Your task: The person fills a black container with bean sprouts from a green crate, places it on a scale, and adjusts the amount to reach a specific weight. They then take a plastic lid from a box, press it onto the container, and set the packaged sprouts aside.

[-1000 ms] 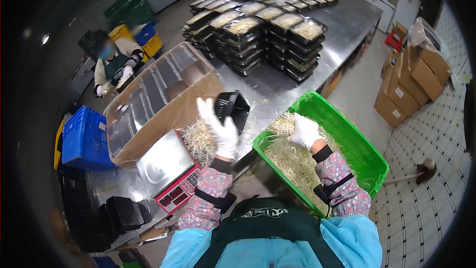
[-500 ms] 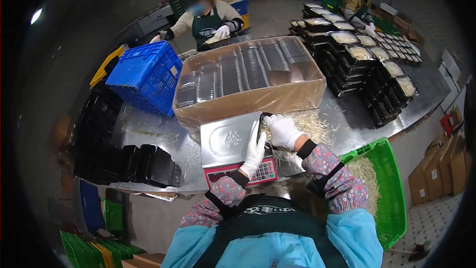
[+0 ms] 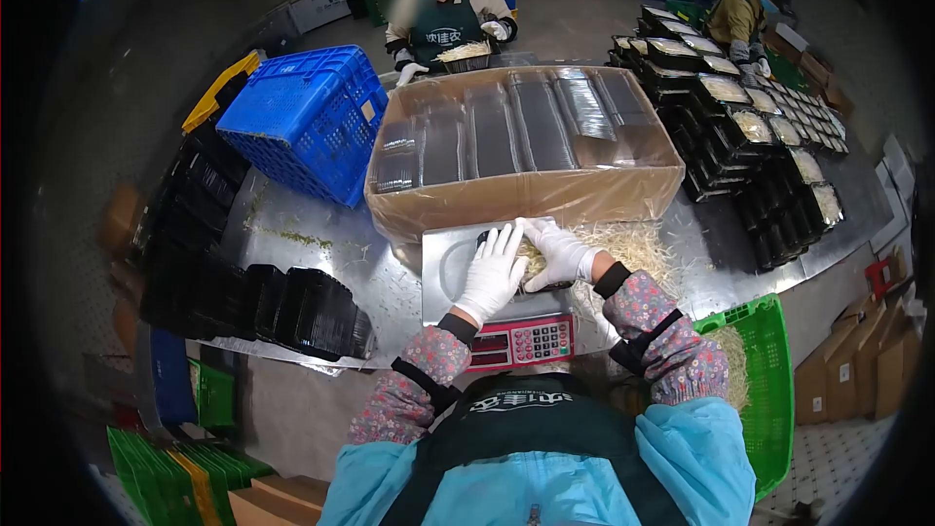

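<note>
A digital scale [image 3: 443, 278] with a metal plate and a red keypad panel stands in front of me. On its plate is a black tray of pale sprouts [image 3: 531, 261], mostly covered by my hands. My left hand [image 3: 494, 271], in a white glove, lies with spread fingers on the tray's left side. My right hand [image 3: 563, 255], also gloved, rests over the sprouts and the tray's right side, fingers apart. Loose sprouts [image 3: 628, 251] are heaped right of the scale.
Behind the scale stands a carton [image 3: 516, 197] of black trays, with a blue crate [image 3: 302, 127] to its left. Black tray stacks [image 3: 317, 317] are at left, filled trays [image 3: 726, 90] at right. A green basket [image 3: 774, 390] is lower right. Two co-workers stand across the table.
The tray has moved from the plate's right edge onto the scale, with both hands now over it. The view has shifted. The co-worker opposite has moved a hand away from a filled tray.
</note>
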`<state>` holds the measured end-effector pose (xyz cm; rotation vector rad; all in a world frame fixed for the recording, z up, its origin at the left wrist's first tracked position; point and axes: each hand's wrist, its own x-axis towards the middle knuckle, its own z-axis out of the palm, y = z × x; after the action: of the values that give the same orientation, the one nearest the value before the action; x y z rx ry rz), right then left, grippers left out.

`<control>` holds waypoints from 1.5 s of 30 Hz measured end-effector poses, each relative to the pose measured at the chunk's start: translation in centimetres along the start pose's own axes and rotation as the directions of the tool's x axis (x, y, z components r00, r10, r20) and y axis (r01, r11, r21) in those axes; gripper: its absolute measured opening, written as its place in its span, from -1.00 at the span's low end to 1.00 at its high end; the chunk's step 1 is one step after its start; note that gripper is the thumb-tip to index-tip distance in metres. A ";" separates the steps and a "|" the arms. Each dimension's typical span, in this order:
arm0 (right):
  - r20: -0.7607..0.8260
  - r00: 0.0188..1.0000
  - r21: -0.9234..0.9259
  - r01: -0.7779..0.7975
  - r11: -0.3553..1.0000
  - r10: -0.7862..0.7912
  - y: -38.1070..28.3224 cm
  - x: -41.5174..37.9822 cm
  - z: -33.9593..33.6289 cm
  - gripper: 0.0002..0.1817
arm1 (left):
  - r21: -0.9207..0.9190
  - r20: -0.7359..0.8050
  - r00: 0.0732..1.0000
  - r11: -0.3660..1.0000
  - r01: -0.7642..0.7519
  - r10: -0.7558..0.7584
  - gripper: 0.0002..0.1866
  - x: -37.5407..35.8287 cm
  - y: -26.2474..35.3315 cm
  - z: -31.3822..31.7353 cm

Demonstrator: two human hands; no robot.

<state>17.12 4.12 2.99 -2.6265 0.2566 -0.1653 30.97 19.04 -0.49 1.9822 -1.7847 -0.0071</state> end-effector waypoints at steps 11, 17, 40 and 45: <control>-0.105 0.972 -0.146 -0.223 0.964 0.209 4.3 -4.5 0.0 -0.55 | 0.130 -0.117 0.993 0.991 -0.007 0.022 -0.55 -0.1 -0.2 2.5; -0.189 0.902 0.359 -0.304 0.883 0.387 6.4 -7.1 -4.6 -0.81 | 0.108 -0.101 0.995 0.994 0.029 -0.018 -0.52 -0.1 0.3 2.3; -0.205 0.881 0.695 -0.176 0.697 0.427 7.9 -9.7 -11.3 -0.79 | -0.604 0.069 0.933 0.730 0.320 -0.353 0.21 -5.7 -1.8 -8.4; -0.156 0.947 0.780 -0.056 0.623 0.281 1.5 -4.4 -8.4 -0.75 | -0.215 -0.136 0.987 0.975 0.054 -0.085 0.33 -4.3 -1.3 -6.5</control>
<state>11.21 -0.12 9.29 -1.6934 0.4179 -0.4558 33.55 25.34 3.53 1.8438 -1.5547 -0.0701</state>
